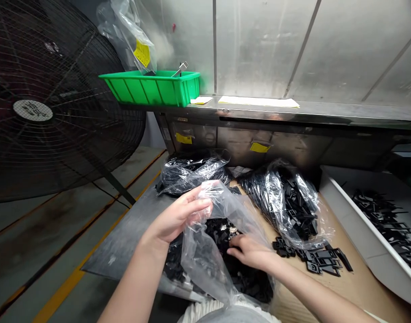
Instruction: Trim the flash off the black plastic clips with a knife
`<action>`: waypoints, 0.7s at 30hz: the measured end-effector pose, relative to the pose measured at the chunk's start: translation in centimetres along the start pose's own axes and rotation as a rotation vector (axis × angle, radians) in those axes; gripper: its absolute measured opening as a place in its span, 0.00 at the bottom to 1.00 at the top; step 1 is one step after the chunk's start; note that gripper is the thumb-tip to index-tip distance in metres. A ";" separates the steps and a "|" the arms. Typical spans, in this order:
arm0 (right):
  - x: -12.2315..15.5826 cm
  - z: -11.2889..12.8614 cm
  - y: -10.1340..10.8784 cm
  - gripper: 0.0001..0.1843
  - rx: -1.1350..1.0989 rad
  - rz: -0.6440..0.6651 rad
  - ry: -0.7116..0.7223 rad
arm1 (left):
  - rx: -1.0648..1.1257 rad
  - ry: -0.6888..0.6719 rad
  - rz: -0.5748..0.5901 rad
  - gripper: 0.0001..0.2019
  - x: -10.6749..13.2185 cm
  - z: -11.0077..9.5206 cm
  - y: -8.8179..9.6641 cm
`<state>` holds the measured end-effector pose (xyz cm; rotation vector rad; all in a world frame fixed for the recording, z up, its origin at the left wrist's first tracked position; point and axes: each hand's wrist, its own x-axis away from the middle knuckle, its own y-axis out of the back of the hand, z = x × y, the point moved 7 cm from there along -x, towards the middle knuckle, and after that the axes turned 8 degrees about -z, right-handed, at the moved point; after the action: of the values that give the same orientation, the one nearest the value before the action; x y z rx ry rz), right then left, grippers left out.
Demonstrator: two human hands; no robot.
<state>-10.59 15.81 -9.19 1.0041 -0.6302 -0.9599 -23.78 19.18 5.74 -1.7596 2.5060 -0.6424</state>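
A clear plastic bag (205, 260) full of small black plastic parts (255, 285) lies at the near edge of the table. My left hand (183, 211) grips the upper rim of this bag, thumb over the film, and holds its mouth up. Inside the opening, my right hand (249, 251) rests on the black parts with its fingers curled. Whether a part is between those fingertips is hidden. Some metallic-looking bits (234, 231) show among the parts by the fingertips.
Two more bags of black parts, a left bag (194, 172) and a right bag (286, 202), lie behind. Loose black parts (318, 258) are on the brown board. A white tray (356, 215) stands right. A green bin (151, 89) sits on the ledge; a large fan (57, 103) stands left.
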 end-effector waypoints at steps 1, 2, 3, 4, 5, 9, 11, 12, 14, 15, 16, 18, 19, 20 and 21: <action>-0.5 -0.5 0.6 0.11 0.015 -0.022 -0.040 | -0.003 -0.007 0.001 0.22 0.1 0.0 0.0; -1.2 -0.9 1.0 0.11 0.029 -0.050 -0.073 | -0.009 -0.013 0.002 0.21 0.1 0.0 0.0; -2.0 -0.9 1.2 0.12 0.039 -0.079 -0.093 | -0.018 -0.019 0.004 0.21 0.1 0.0 0.0; -2.8 -0.6 1.0 0.13 0.042 -0.101 -0.096 | -0.027 -0.024 0.003 0.21 0.1 0.0 0.0; -3.4 0.0 0.5 0.16 0.040 -0.110 -0.084 | -0.034 -0.028 0.000 0.21 0.2 0.0 0.0; -3.7 3.2 -2.9 0.29 0.022 -0.017 0.044 | -0.073 -0.040 -0.032 0.21 0.8 -0.2 0.6; -2.4 3.8 -3.7 0.29 0.024 0.043 0.106 | -0.145 -0.025 -0.049 0.22 1.5 -0.1 1.1; -1.6 3.7 -3.6 0.27 0.030 0.065 0.123 | -0.191 -0.017 -0.056 0.22 2.0 -0.1 1.4; -0.4 2.8 -2.7 0.21 0.057 0.093 0.121 | -0.275 -0.005 -0.062 0.22 2.9 -0.1 1.9; -0.1 2.1 -2.1 0.18 0.075 0.103 0.106 | -0.309 -0.006 -0.060 0.22 3.4 0.0 2.0; 0.0 1.4 -1.4 0.15 0.095 0.110 0.083 | -0.337 -0.010 -0.057 0.22 3.8 -0.1 2.1; -0.3 0.5 -0.1 0.12 0.130 0.107 0.032 | -0.386 -0.020 -0.053 0.23 4.6 0.0 2.0; -0.7 0.3 0.4 0.12 0.140 0.094 0.012 | -0.408 -0.024 -0.057 0.23 4.9 0.0 2.0; -1.3 0.4 0.8 0.13 0.144 0.072 0.006 | -0.421 -0.029 -0.068 0.23 5.1 0.0 1.9; -1.8 0.8 1.0 0.15 0.141 0.046 0.017 | -0.423 -0.033 -0.079 0.23 5.3 0.0 1.9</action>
<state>-11.73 17.27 -7.94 1.1161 -0.7115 -0.8750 -27.39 14.95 6.28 -1.9753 2.7105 -0.0795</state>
